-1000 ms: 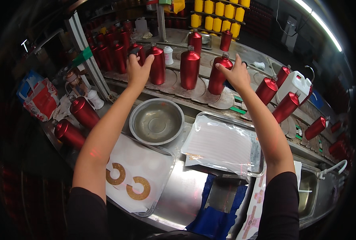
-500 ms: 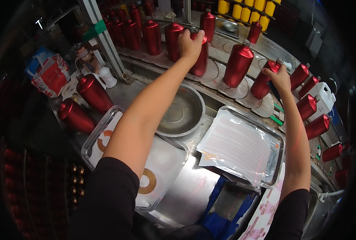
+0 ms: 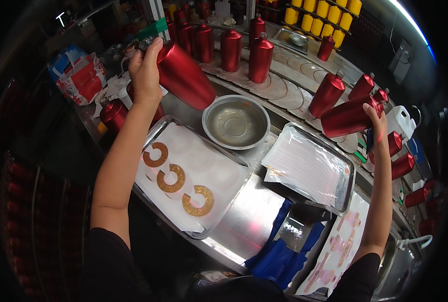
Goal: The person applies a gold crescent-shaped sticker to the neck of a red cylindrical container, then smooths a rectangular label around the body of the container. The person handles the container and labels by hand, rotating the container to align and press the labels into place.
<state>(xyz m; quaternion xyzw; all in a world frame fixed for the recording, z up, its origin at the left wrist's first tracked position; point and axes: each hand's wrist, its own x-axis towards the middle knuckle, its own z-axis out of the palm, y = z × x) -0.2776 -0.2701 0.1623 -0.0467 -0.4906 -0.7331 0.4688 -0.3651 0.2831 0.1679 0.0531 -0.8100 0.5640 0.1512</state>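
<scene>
Red with a metallic sheen, a long-shouldered bottle (image 3: 186, 75) hangs tilted from my left hand (image 3: 146, 73), above the far left part of the brushed metal surface (image 3: 241, 221). My thumb and fingers are closed around its glassy neck, which points up to the left, while its base slants down toward the round steel bowl (image 3: 215, 132) near the far edge. My right hand (image 3: 379, 123) grips a second metallic red bottle (image 3: 347, 118) around its neck end, tipped nearly onto its side off the far right corner; my thumb shows, but the other fingers are mostly hidden. My two hands are well apart.

Three gold-brown, glittery C-shaped pieces (image 3: 180, 178) lie in a row on a white sheet (image 3: 229, 176) in a rectangular metal tray (image 3: 203, 234) toward the surface's left edge. Another rectangular metal tray (image 3: 351, 183) sits farther right, near the bowl, carrying a pale striped sheet (image 3: 302, 156). Crumpled blue cloth (image 3: 277, 261) lies at the near edge, and a white strip printed in pink and gold (image 3: 337, 246) runs along the right edge. Beyond the far edge, upright red bottles (image 3: 260, 60) stand on a track of overlapping grey plates (image 3: 289, 95).
</scene>
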